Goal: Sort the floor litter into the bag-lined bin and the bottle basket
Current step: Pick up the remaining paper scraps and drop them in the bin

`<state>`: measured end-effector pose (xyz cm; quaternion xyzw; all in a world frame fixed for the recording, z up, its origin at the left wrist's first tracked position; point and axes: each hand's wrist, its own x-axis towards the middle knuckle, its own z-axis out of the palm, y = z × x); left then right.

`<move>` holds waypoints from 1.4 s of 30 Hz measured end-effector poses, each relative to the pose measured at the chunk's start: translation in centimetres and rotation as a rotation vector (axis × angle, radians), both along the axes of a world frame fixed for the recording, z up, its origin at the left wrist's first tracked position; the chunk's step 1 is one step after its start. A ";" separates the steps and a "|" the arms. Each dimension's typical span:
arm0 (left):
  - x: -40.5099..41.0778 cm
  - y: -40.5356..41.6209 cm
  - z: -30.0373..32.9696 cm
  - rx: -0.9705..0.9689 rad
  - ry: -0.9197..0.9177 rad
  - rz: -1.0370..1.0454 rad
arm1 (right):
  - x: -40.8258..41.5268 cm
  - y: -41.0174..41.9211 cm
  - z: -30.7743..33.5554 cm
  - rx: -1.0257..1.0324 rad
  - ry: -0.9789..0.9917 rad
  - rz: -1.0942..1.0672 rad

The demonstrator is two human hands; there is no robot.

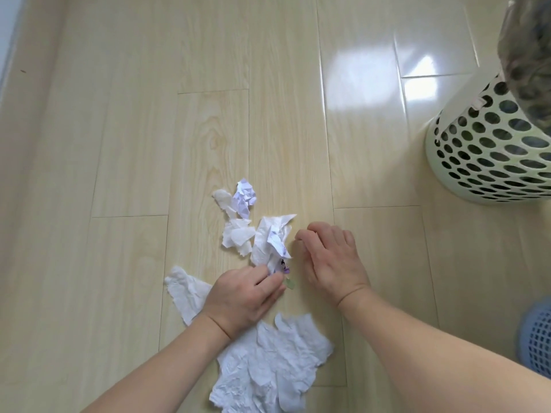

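Observation:
White tissue and paper litter lies on the wooden floor. A crumpled paper ball (245, 198) sits farthest out, with a tissue wad (238, 238) below it. My left hand (244, 296) pinches the lower end of a long tissue piece with purple print (272, 242). A small green scrap (289, 283) lies by its fingertips. My right hand (331, 257) hovers just right of that tissue, fingers curled down, holding nothing that I can see. A large crumpled tissue (274, 365) lies under my left forearm, another tissue (186, 293) to its left.
The green perforated bin (489, 156) lined with a clear bag (527, 55) stands at the right. A blue mesh basket (536, 338) shows at the lower right edge. A wall skirting runs along the far left.

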<state>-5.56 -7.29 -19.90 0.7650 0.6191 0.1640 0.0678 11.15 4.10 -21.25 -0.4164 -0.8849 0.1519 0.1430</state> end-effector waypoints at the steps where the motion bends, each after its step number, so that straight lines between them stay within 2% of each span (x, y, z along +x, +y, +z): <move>1: 0.1 0.0 0.0 0.000 0.001 0.002 | 0.0 0.0 -0.1 -0.001 -0.004 -0.029; 6: 0.1 -0.2 0.7 0.003 -0.001 0.054 | 0.1 -0.3 -0.2 -0.002 0.008 -0.081; 9: 0.0 0.0 1.6 0.011 0.006 -0.001 | 0.1 -0.1 -0.1 -0.009 0.009 -0.080; 16: 0.2 0.3 2.9 -0.007 0.285 -0.129 | 0.1 -0.2 -0.1 0.009 0.044 -0.098; 21: 0.8 0.0 3.3 -0.015 0.373 -0.160 | 0.1 -0.5 0.4 0.052 0.055 -0.018; 25: 1.1 -0.1 3.3 -0.035 0.387 -0.137 | 0.3 -0.8 0.5 0.096 -0.035 0.070; 30: 1.3 -0.4 3.3 -0.102 0.300 0.030 | 0.1 -0.9 0.5 0.110 -0.108 0.099; 36: 1.1 -0.5 2.5 -0.224 0.126 0.216 | 0.1 -0.7 0.3 0.164 -0.067 0.094; 39: 1.3 -0.7 2.2 -0.401 0.023 0.281 | 0.1 -0.5 -0.1 0.187 -0.049 0.107; 42: 1.3 -1.4 1.4 -0.339 0.049 0.258 | 0.2 -0.4 -0.5 0.194 -0.039 0.105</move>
